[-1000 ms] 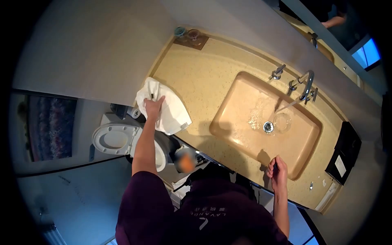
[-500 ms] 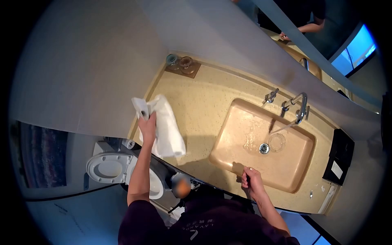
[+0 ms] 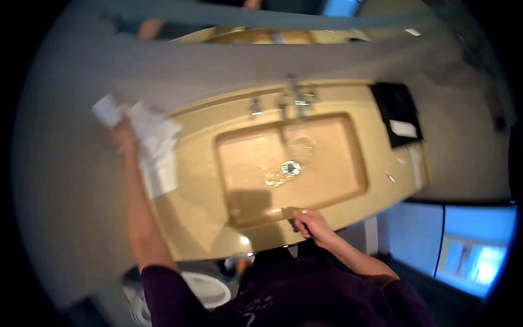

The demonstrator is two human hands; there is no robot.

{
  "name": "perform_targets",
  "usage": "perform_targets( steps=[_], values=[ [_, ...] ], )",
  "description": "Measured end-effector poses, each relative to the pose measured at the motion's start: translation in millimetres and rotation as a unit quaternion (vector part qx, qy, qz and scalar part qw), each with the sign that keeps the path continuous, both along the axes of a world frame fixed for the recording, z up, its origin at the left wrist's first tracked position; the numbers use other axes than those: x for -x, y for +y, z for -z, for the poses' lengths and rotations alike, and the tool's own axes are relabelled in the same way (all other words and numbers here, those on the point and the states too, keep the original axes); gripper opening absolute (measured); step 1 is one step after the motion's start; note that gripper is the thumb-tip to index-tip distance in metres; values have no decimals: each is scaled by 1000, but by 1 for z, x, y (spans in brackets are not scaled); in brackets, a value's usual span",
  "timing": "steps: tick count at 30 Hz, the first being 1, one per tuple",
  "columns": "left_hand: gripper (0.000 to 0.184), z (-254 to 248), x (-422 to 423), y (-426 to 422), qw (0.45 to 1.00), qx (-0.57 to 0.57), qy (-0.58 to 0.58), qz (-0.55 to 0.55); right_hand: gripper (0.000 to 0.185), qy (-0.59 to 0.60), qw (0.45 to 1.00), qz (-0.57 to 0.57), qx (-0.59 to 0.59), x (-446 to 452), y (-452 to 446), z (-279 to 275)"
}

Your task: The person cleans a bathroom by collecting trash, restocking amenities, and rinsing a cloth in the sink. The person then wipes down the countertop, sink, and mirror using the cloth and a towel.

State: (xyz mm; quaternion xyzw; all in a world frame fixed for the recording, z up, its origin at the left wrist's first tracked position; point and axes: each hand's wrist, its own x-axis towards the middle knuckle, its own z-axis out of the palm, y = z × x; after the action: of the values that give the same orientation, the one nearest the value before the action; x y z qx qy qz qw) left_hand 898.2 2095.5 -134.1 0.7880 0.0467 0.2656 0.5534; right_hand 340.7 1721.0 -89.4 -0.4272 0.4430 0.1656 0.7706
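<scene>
At the left end of the counter, my left hand [image 3: 124,135] is closed on a white towel [image 3: 158,144], blurred by motion. The cloth hangs down to the right of that hand, and a stiffer-looking white piece juts out above the fingers. My right hand [image 3: 311,224] is curled into a fist over the front rim of the sink [image 3: 327,185]. A small pale spot shows at its fingers; what it holds, if anything, I cannot make out. Water glints around the metal drain [image 3: 291,168], below the chrome faucet [image 3: 299,101].
A black folder-like object [image 3: 396,111] with a white label lies at the counter's right end. Small bits lie in front of it. A mirror [image 3: 261,35] runs along the back wall. Below the counter at the left is a toilet [image 3: 204,289].
My view has turned and shifted, so the counter now lies level and the sink sits more central. The left hand still grips the towel; the right fist stays by the sink's front rim.
</scene>
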Motion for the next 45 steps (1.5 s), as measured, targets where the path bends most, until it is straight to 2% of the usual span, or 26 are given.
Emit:
perform_targets(
  steps=[1,2,3,5,6,8,10,11,12,14,15,18,20,22,23,24,25,26,29,33,35,39,41,42,44,45],
  values=[
    [45,15,-10,-6,996,76,14,51,31,-21,1000,20,-6,13,-8,10],
    [31,-40,63,-49,982,118,138,48,31,-45,998,33,-13,25,-15,14],
    [22,-68,123,-101,980,168,96,51,39,-57,996,64,-20,34,-23,10],
    [30,-59,188,-126,914,295,166,222,42,-77,991,109,-22,59,-48,12],
    [30,-48,221,-148,893,326,216,223,45,-99,987,124,-31,71,-57,15],
    [28,-19,290,-182,732,472,340,355,51,-72,985,159,-4,97,-90,14],
    [27,-18,369,-243,608,567,445,332,52,-45,982,184,28,126,-132,28],
    [28,-24,406,-277,650,492,473,334,51,-15,976,210,55,139,-157,28],
    [30,-11,431,-303,594,497,508,376,51,14,969,234,80,149,-184,24],
    [33,-35,481,-376,565,426,577,407,50,-14,961,240,136,178,-241,36],
    [36,-36,497,-412,529,395,557,504,48,-35,956,236,170,194,-269,43],
    [28,-39,542,-525,624,167,571,507,46,-3,926,234,296,224,-363,67],
    [20,-21,560,-593,667,60,509,540,37,12,833,175,525,243,-428,101],
    [19,29,572,-648,754,-102,271,590,26,32,725,136,675,252,-481,104],
    [26,45,577,-675,785,-192,132,573,24,49,704,118,699,252,-501,96],
    [26,39,583,-695,786,-199,133,571,24,64,683,100,721,250,-519,92],
    [30,34,587,-711,759,-309,120,560,34,25,637,86,766,251,-535,93],
    [34,30,589,-722,725,-413,105,541,34,18,639,86,764,250,-548,94],
    [37,30,590,-737,728,-438,85,521,40,98,638,-19,763,242,-575,90],
    [33,49,584,-737,725,-461,101,501,30,82,609,-47,788,239,-599,120],
    [30,60,574,-733,720,-406,148,542,27,147,578,-125,793,238,-599,104],
    [23,53,561,-715,756,-350,107,542,25,118,564,-202,792,236,-607,83],
    [17,35,555,-707,698,-84,470,533,23,97,573,-205,788,240,-615,95],
    [17,25,556,-703,699,-84,471,531,20,79,582,-206,782,242,-618,100],
    [16,8,560,-687,636,151,562,507,18,28,600,-154,784,247,-610,91],
    [15,7,565,-684,644,167,578,472,17,-20,615,-100,782,250,-603,88]
  ],
)
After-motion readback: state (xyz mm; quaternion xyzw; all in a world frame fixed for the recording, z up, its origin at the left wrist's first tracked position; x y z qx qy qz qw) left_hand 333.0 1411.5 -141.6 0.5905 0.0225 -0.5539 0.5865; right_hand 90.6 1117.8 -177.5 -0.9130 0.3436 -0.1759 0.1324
